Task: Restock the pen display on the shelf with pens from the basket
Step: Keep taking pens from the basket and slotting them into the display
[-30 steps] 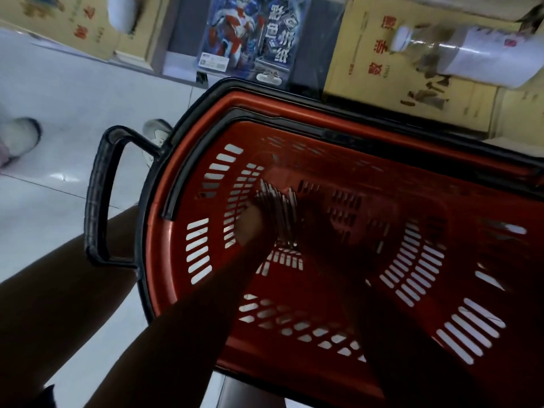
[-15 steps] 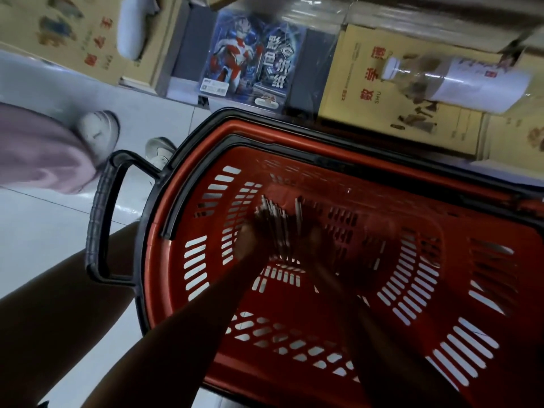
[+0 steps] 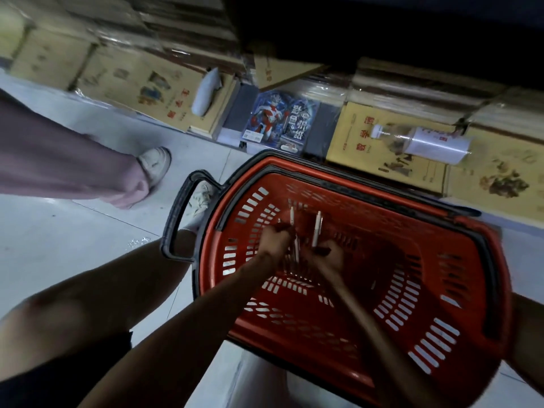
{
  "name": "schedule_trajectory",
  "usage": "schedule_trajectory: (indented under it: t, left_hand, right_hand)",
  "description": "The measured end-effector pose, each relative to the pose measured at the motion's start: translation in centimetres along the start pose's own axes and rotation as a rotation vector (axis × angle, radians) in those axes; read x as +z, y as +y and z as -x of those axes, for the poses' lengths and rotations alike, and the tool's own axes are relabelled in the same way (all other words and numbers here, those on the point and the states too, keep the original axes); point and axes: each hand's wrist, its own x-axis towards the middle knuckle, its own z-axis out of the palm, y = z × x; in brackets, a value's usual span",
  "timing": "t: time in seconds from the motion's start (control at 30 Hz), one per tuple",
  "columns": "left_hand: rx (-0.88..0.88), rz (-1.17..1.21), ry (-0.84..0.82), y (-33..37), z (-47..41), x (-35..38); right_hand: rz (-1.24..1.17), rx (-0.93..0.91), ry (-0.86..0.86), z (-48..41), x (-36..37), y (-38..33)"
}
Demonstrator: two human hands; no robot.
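Observation:
A red plastic basket (image 3: 441, 304) with a black rim and handle stands on the floor below me. Both my hands reach inside it. My left hand (image 3: 275, 240) grips a bunch of pens (image 3: 295, 248), one white tip sticking up past the fingers. My right hand (image 3: 326, 254) pinches a single white pen (image 3: 316, 231) that points upward. The image is dim and blurred, so the fingers are hard to make out. The pen display is not in view.
Stacks of yellow exercise books (image 3: 371, 136) and a blue comic-style pack (image 3: 279, 122) line the low shelf behind the basket. A clear bottle (image 3: 424, 142) lies on the books. Another person's leg and white shoe (image 3: 154, 163) stand on the floor at the left.
The view has tilted up, showing more shelf. Another person's leg has stepped in from the left. My hands have pulled slightly apart, with one pen now separate in my right hand.

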Motion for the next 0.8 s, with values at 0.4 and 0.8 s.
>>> schedule_trajectory:
  t: [0.4,0.8]
  left_hand:
    - [-0.026,0.244,-0.078,2.6,8.3,-2.1]
    - [0.193,0.370,-0.247,9.3,17.1,-3.3]
  right_hand:
    - [-0.020,-0.245,0.105,9.6,-5.3,-5.1]
    - [-0.012,-0.420,0.087,18.6,-10.0,-12.5]
